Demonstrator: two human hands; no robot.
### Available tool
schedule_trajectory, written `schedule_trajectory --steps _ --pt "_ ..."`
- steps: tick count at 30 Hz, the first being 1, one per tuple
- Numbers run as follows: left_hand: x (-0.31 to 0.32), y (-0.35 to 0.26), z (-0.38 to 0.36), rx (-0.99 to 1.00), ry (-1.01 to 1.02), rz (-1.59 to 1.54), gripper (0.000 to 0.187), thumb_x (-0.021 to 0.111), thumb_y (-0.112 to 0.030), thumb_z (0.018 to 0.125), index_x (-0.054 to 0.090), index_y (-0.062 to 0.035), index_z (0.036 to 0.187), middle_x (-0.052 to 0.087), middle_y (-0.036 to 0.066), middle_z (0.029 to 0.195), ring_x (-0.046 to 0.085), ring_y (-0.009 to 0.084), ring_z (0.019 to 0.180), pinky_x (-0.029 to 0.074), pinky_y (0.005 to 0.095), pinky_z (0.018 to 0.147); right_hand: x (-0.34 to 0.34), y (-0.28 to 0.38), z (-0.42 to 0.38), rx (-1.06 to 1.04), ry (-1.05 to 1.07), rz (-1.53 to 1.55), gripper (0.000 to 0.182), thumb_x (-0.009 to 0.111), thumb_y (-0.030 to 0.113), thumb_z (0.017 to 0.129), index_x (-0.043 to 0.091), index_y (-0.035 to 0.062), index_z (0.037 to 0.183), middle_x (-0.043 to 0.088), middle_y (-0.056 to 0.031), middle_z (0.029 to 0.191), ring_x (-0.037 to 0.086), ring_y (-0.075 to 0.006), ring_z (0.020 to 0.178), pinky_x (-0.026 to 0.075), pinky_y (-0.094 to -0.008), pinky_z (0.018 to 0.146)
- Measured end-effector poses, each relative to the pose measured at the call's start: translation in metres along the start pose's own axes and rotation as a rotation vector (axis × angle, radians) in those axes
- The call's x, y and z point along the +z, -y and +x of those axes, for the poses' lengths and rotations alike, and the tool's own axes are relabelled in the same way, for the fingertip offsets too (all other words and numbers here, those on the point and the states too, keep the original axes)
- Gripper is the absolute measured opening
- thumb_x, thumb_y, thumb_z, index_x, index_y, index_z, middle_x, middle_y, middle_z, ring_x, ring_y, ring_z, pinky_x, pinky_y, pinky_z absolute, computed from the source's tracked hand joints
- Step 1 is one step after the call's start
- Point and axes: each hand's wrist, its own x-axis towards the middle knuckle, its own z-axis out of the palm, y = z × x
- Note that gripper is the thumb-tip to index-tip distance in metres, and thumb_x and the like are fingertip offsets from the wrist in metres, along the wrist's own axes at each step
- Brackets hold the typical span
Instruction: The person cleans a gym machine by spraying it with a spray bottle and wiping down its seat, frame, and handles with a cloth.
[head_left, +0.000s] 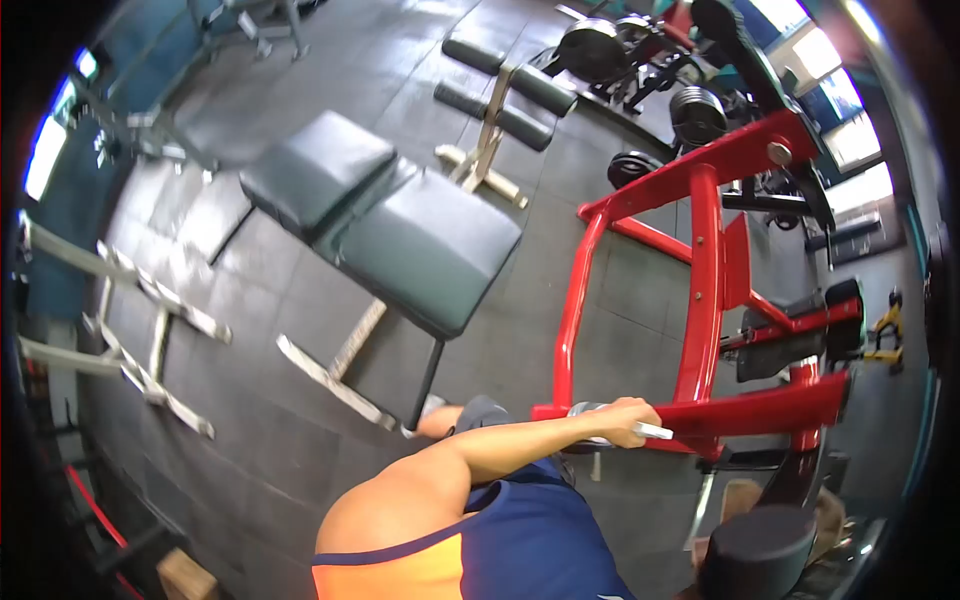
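Observation:
My left arm reaches across in front of my body, and my left hand point(625, 422) is closed around a light grey, bar-like thing point(655, 431). Its pale end sticks out beyond my fingers, and a greyish part shows on the other side of the fist. What kind of thing it is I cannot tell. The hand overlaps the low red beam of a red machine frame point(703, 290) in this view. A black round pad point(757, 550) is close by at the lower right. My right hand does not show.
A dark padded bench point(425, 245) on pale legs stands ahead to the left. Behind it is a stand with black foam rollers point(492, 118). Weight plates point(697, 115) hang on machines at the back right. Pale metal frames point(150, 330) stand at the left on dark floor tiles.

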Motion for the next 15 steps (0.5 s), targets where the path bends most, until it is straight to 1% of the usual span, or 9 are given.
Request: schedule_trajectory --steps 1,4,8,10,14,15 --pt "0.007 0.001 0.013 0.028 -0.019 0.033 0.015 0.062 -0.007 0.068 0.065 -0.0042 0.082 0.066 0.015 0.078 0.064 0.0385 0.079 0.047 0.048 0.068 0.004 0.003 0.009 -0.011 0.005 -0.055 0.055 0.047 0.048 0.101 0.051 0.006 0.137 0.057 -0.0121 0.134 0.056 -0.027 0.12 0.044 -0.041 0.105" --pt "0.033 0.013 0.044 0.127 -0.215 -0.022 0.013 0.063 -0.006 0.065 0.064 -0.0042 0.078 0.066 0.015 0.078 0.064 0.0391 0.081 0.047 0.0505 0.068 0.013 0.007 0.032 -0.021 0.032 -0.158 0.056 0.047 0.049 0.101 0.051 0.0059 0.137 0.057 -0.0124 0.134 0.056 -0.0276 0.12 0.044 -0.0413 0.105" --pt "0.049 0.026 0.062 0.106 -0.23 0.013 0.016 0.066 -0.006 0.062 0.066 -0.0039 0.077 0.067 0.015 0.08 0.064 0.0393 0.081 0.047 0.0504 0.068 0.022 0.007 0.051 -0.026 0.056 -0.238 0.058 0.048 0.05 0.1 0.051 0.0058 0.137 0.056 -0.0127 0.135 0.055 -0.0283 0.121 0.044 -0.0417 0.105" --pt "0.057 0.031 0.072 0.095 -0.233 0.038 0.015 0.066 -0.007 0.062 0.066 -0.005 0.077 0.067 0.015 0.079 0.065 0.0392 0.08 0.048 0.0504 0.067 0.021 0.01 0.056 -0.036 0.064 -0.261 0.058 0.048 0.05 0.1 0.051 0.0057 0.137 0.056 -0.0128 0.136 0.055 -0.0287 0.122 0.044 -0.0419 0.105" --pt "0.059 0.021 0.091 0.045 -0.134 0.082 0.015 0.067 -0.007 0.061 0.067 -0.0074 0.075 0.067 0.016 0.075 0.065 0.0394 0.077 0.049 0.0504 0.065 0.013 0.017 0.063 -0.044 0.05 -0.269 0.06 0.049 0.051 0.099 0.051 0.0055 0.138 0.055 -0.0132 0.137 0.054 -0.0294 0.123 0.044 -0.0423 0.105" --pt "0.056 0.016 0.093 0.058 -0.113 0.097 0.014 0.067 -0.008 0.061 0.067 -0.0084 0.075 0.067 0.016 0.075 0.066 0.0397 0.077 0.05 0.0502 0.066 0.006 0.019 0.062 -0.045 0.03 -0.274 0.06 0.049 0.051 0.098 0.051 0.0055 0.138 0.055 -0.0132 0.137 0.054 -0.0296 0.123 0.044 -0.0424 0.105"
